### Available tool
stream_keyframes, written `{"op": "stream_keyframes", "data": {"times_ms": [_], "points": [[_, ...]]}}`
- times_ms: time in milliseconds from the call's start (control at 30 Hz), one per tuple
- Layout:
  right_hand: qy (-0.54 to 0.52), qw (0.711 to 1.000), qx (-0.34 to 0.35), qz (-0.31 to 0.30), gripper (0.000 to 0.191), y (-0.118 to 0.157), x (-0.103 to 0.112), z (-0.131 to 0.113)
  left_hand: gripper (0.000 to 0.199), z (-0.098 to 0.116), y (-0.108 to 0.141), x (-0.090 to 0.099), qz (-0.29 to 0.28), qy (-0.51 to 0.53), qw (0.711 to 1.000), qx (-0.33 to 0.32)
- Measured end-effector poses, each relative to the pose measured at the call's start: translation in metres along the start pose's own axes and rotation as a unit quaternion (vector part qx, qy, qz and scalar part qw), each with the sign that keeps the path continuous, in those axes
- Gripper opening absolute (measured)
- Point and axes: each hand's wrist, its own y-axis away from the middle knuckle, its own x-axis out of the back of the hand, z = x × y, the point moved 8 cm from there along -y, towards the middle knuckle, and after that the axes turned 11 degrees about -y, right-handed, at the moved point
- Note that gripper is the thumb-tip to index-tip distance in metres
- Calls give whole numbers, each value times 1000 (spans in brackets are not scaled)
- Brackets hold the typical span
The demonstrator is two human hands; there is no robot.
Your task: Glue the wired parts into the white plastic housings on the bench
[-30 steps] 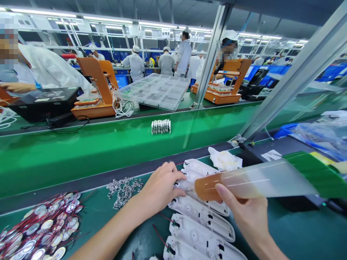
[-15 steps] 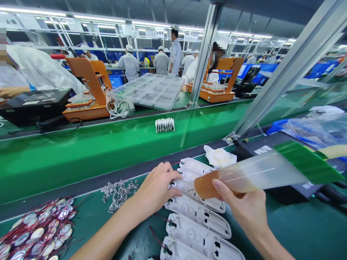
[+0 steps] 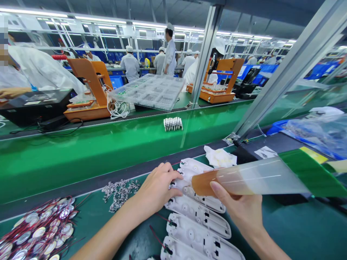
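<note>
Fingers (image 3: 173, 177) of our left hand (image 3: 157, 189) are bent and pressed down on the white plastic housings (image 3: 199, 213), resting on the shell nearest the far end of that row. Our right hand (image 3: 241, 211) sits just right of the housings, its thumb and fingers pinching the near end of a long translucent strip (image 3: 252, 178). That strip is amber at the held end, clear through its middle and green at its far end, and it stretches away to the right of the housings, raised above the surface (image 3: 298, 231). Its amber tip hangs over the second housing from the far end, close to our left fingertips; we cannot tell whether it touches the plastic.

We count about five housings, lying side by side in a row that runs toward us on the dark green surface, inner faces up. Thin red wires show at the left edge of the nearest ones. Left of the housings lies a scatter of small clear parts (image 3: 119, 189), and farther left a heap of round metal discs with red leads (image 3: 38, 234). Just beyond the housings sits a crumpled white cloth (image 3: 219, 157). Farther beyond them runs the green conveyor belt (image 3: 89, 151), carrying a small cluster of white pieces (image 3: 172, 124).
</note>
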Motion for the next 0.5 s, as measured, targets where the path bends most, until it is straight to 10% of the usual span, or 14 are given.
{"op": "stream_keyframes", "data": {"times_ms": [500], "points": [[-5, 1000, -23, 8, 29, -5, 7, 7, 33, -1, 0, -2, -5, 4, 1000, -2]]}}
